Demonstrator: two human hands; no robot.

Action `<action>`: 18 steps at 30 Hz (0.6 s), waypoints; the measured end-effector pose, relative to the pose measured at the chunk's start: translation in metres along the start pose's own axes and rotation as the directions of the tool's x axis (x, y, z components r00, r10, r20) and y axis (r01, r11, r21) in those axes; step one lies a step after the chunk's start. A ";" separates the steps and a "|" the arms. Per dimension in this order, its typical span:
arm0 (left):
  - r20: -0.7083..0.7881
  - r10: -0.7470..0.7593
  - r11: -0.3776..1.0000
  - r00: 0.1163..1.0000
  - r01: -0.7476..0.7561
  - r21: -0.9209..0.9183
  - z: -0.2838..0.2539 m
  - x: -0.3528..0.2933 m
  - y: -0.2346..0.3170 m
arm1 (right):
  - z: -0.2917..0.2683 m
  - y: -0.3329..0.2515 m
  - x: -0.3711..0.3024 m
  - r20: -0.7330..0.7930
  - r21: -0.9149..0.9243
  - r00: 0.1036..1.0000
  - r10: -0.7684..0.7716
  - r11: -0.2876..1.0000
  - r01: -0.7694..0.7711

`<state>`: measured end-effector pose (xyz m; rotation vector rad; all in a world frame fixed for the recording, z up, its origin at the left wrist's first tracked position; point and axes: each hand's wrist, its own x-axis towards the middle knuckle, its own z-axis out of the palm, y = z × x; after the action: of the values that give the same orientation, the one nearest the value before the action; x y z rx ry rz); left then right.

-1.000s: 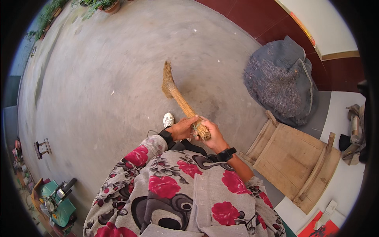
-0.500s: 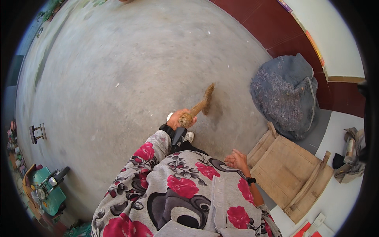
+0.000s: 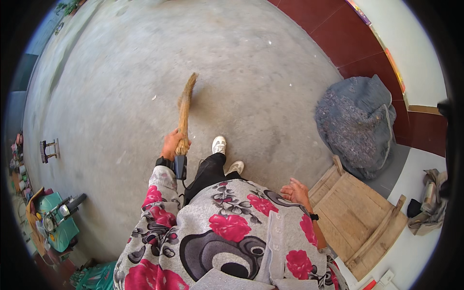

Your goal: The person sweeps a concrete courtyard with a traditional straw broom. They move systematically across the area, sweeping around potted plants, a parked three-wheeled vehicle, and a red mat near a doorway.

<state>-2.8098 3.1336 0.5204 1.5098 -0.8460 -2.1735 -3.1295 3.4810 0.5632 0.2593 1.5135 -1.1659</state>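
A short straw hand broom [image 3: 185,108] is gripped at its bound end in my left hand [image 3: 172,144], its bristles pointing away over the concrete floor [image 3: 121,116]. My fingers wrap round the handle, and a dark device is strapped at that wrist. Whether the bristle tip touches the floor is hard to tell. At my right side hangs my right hand [image 3: 295,191], holding nothing, fingers loosely apart. Beside it lies a wooden chair-like frame [image 3: 355,212] of pale boards.
A large grey stuffed sack [image 3: 356,125] leans by the red-tiled wall base [image 3: 348,43]. Far left stands a small stool [image 3: 49,151], with a green motor vehicle [image 3: 60,220] at lower left. My white shoes [image 3: 219,144] are on the floor. Small pale scraps dot the concrete.
My left hand has swung the broom leftward, from in front of my feet to left of them. One shoe shows more fully. My right hand stays beside the wooden frame.
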 end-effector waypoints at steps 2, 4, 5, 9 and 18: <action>-0.017 0.089 0.970 0.996 -0.083 0.230 -0.010 -0.023 -0.003 | 0.003 -0.001 0.001 0.003 0.000 1.000 0.005 1.000 -0.005; 0.016 0.012 0.993 1.000 -0.014 0.120 -0.030 -0.050 0.000 | 0.005 -0.001 0.004 0.013 -0.008 1.000 0.021 1.000 -0.021; 0.077 0.001 0.999 0.997 0.001 -0.034 -0.039 -0.064 -0.002 | 0.006 0.000 0.006 0.021 -0.015 0.999 0.033 0.999 -0.033; 0.248 -0.172 0.819 0.953 0.279 -0.502 -0.054 -0.105 -0.028 | 0.011 0.000 0.015 0.047 -0.026 0.998 0.052 0.998 -0.051; 0.267 -0.292 0.746 0.918 0.394 -0.538 -0.077 -0.085 -0.065 | 0.018 -0.011 0.015 0.043 -0.046 0.998 0.038 0.998 -0.036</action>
<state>-2.7044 3.2131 0.5190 1.2354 0.1129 -2.5223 -3.1312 3.4553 0.5587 0.2295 1.4891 -1.1005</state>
